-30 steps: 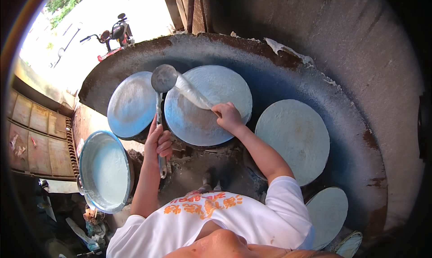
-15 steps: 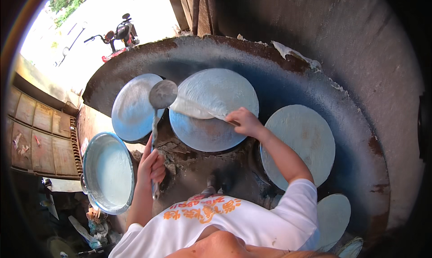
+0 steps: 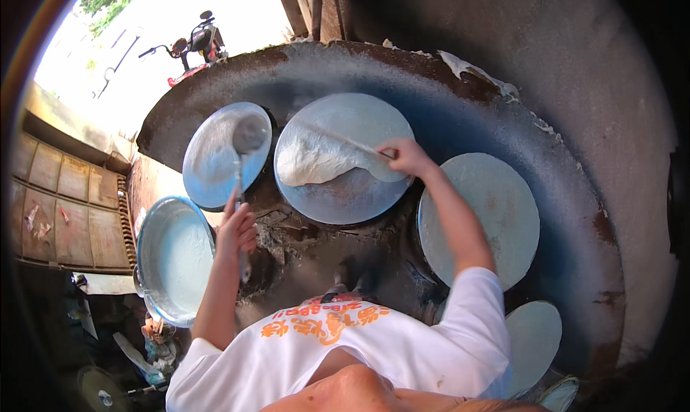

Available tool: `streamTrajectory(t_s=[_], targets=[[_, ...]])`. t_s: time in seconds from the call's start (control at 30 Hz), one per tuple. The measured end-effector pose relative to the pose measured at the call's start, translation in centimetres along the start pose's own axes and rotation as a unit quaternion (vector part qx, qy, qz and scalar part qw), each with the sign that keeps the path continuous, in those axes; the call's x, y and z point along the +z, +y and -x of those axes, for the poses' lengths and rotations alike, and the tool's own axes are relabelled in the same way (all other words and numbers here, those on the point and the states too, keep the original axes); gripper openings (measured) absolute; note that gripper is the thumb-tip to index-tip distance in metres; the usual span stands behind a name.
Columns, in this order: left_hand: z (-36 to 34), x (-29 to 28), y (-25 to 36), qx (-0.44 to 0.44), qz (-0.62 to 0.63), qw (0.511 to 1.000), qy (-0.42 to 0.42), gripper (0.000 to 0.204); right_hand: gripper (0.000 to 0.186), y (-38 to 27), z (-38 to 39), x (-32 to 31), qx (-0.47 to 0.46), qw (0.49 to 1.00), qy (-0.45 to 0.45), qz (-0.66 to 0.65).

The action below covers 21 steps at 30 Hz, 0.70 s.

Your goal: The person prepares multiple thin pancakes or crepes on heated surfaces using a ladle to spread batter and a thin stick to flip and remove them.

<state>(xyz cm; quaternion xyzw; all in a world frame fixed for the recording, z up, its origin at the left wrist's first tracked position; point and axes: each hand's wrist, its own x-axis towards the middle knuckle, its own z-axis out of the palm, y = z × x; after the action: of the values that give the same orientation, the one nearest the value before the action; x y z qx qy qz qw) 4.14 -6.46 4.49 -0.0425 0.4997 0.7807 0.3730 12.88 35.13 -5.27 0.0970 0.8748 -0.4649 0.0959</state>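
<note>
My left hand (image 3: 237,229) is closed around the handle of a metal ladle (image 3: 249,134). The ladle's bowl, blurred, is over the right part of the left round griddle (image 3: 205,185), where a whitish smear (image 3: 212,146) shows. My right hand (image 3: 404,157) grips one end of a long, thin spreader (image 3: 338,136) above the middle griddle (image 3: 338,205). Under the spreader, thick pale batter (image 3: 313,160) covers the griddle's left and central part with a wavy near edge. Whether the spreader's blade is flat or rounded I cannot tell.
A blue-rimmed basin (image 3: 176,261) of pale batter stands at the left. To the right are a griddle covered with a pale layer (image 3: 485,218) and another pale disc (image 3: 533,344). A curved, sooty wall (image 3: 309,63) rings the far side. A scooter (image 3: 198,45) stands beyond.
The ladle has moved left, from the gap between griddles onto the left griddle, where a whitish smear now shows. The batter on the middle griddle has shifted and bunched toward its left.
</note>
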Motion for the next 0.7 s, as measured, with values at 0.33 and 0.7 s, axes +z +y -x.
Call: streamTrajectory(t_s=[0.33, 0.7], targets=[[-0.1, 0.6, -3.8, -0.060, -0.163, 0.983, 0.055, 0.059, 0.040, 1.0, 6.8, 1.3, -0.132, 0.975, 0.137, -0.115], [2.6, -5.8, 3.8, -0.061, 0.073, 0.978, -0.188, 0.030, 0.033, -13.9, 10.2, 25.2, 0.007, 0.839, 0.304, -0.450]])
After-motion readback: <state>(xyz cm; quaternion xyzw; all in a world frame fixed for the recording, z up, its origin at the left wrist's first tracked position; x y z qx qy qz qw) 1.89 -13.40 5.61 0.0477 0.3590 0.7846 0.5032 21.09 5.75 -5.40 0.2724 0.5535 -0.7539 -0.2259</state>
